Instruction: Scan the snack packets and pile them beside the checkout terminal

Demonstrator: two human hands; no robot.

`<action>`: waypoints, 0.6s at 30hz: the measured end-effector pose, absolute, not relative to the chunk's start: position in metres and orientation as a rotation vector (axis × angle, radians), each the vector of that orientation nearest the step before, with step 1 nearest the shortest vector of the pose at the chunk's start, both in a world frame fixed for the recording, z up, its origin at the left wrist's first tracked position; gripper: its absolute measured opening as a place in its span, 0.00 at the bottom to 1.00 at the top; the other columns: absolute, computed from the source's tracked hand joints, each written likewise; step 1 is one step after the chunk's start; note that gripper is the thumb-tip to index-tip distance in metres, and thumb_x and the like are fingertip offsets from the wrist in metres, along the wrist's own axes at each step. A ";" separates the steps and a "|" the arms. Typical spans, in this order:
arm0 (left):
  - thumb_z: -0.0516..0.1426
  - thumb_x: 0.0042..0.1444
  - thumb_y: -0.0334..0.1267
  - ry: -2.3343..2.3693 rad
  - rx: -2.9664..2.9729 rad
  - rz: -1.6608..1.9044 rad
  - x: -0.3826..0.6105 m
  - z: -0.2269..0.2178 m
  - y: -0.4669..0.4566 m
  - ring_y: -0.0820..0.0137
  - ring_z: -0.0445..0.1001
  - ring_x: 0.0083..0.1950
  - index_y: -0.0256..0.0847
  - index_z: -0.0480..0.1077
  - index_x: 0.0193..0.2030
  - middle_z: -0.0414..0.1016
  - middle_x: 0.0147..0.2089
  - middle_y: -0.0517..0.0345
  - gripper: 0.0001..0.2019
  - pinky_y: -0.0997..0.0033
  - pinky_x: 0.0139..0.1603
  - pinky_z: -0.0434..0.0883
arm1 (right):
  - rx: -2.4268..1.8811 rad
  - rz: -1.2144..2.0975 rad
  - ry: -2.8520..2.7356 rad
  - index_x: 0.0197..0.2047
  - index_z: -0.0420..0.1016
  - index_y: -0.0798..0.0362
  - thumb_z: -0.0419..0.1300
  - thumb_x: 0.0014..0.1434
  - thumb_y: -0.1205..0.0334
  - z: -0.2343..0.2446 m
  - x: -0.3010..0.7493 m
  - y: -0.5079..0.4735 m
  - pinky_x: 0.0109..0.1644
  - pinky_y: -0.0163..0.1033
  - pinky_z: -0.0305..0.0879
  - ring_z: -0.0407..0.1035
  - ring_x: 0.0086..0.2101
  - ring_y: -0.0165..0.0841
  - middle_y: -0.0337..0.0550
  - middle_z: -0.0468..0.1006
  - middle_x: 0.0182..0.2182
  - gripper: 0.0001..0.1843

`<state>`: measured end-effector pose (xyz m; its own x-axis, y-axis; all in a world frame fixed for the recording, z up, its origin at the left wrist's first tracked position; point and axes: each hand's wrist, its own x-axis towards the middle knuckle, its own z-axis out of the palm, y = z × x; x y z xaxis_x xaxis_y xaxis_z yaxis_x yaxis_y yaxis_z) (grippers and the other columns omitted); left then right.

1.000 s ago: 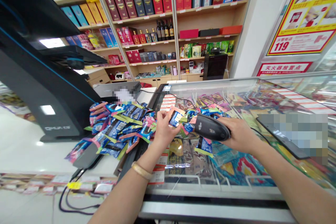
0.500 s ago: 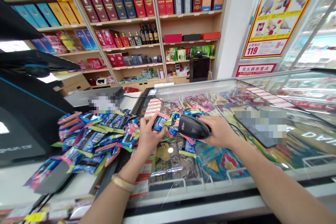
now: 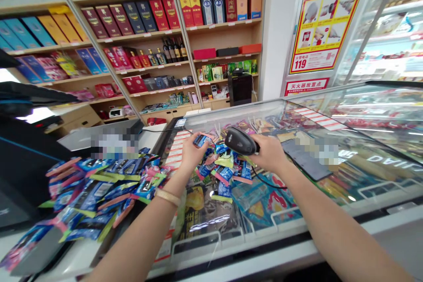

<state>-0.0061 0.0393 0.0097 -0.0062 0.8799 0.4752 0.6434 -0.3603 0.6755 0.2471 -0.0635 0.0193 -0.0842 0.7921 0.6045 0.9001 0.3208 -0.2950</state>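
My left hand (image 3: 194, 152) is closed on a small blue snack packet (image 3: 201, 140) with pink ends, held above the glass freezer top. In my right hand (image 3: 269, 152) is a black barcode scanner (image 3: 240, 141), its head turned toward the left and its cord (image 3: 267, 181) trailing below over the glass. Beneath and between the hands lies a small heap of blue, pink and green snack packets (image 3: 224, 174). A larger pile of the same kind of packets (image 3: 99, 189) covers the counter left of my left forearm.
A dark phone or tablet (image 3: 306, 158) lies on the glass freezer top (image 3: 211, 240), right of my right hand. At left stands a black checkout machine (image 3: 23, 163). Shelves of boxes and bottles (image 3: 139, 39) line the back wall.
The camera view has shifted, so the scene sits farther left. The scanner has lifted away from the packet in my left hand, and more of the heap below shows.
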 end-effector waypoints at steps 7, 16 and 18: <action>0.61 0.53 0.40 1.545 1.944 1.283 0.000 -0.002 0.050 0.61 0.78 0.49 0.38 0.75 0.55 0.78 0.45 0.47 0.21 0.56 0.54 0.75 | -1.519 -0.205 -1.794 0.45 0.78 0.49 0.62 0.53 0.53 0.001 0.261 -0.048 0.40 0.43 0.70 0.78 0.41 0.46 0.50 0.84 0.39 0.18; 0.57 0.59 0.41 1.442 2.088 1.389 -0.036 0.006 0.015 0.59 0.73 0.58 0.40 0.74 0.56 0.75 0.53 0.46 0.19 0.53 0.60 0.72 | -1.493 -0.210 -1.777 0.41 0.78 0.50 0.60 0.51 0.51 -0.008 0.277 -0.044 0.34 0.40 0.67 0.78 0.34 0.44 0.48 0.84 0.33 0.17; 0.57 0.60 0.40 1.420 2.177 1.416 -0.053 0.013 -0.007 0.61 0.73 0.59 0.42 0.74 0.56 0.74 0.54 0.47 0.18 0.55 0.61 0.71 | -1.467 -0.190 -1.765 0.40 0.78 0.51 0.59 0.51 0.49 -0.010 0.284 -0.046 0.32 0.41 0.66 0.77 0.32 0.45 0.50 0.83 0.31 0.18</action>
